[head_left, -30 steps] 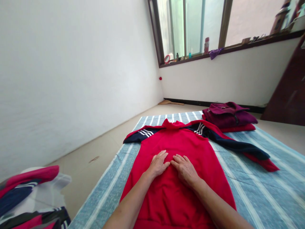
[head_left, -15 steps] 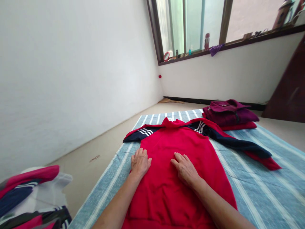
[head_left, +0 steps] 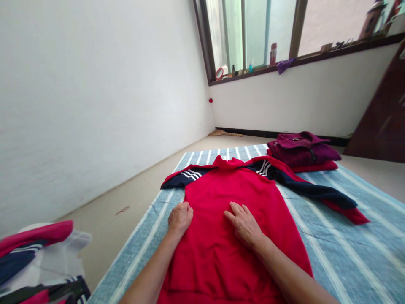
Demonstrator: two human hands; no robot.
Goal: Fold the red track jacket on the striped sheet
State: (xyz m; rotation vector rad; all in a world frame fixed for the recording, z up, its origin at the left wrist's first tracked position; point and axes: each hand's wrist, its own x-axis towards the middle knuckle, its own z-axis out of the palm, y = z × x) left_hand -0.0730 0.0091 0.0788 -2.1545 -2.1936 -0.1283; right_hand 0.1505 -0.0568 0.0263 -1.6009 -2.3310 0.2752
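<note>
A red jacket [head_left: 234, 190] with navy, white-striped shoulders lies spread on a blue striped cloth [head_left: 335, 236]. Its right sleeve stretches out to the right, while the left one ends near the cloth's edge, seemingly folded under. At the jacket's left side edge, my left hand [head_left: 180, 218] is closed with its fingers curled on the red fabric. My right hand [head_left: 244, 223] rests palm down on the middle of the jacket, fingers apart and holding nothing.
Folded purple and red clothes [head_left: 302, 150] are stacked at the back right of the cloth. More clothes [head_left: 34, 240] lie on something white at the lower left. A white wall [head_left: 95, 93] rises on the left; small items line the window sill [head_left: 253, 75].
My left hand has shifted slightly left and its spread fingers have curled closed at the jacket's edge. My right hand stays flat on the jacket. The view has moved slightly.
</note>
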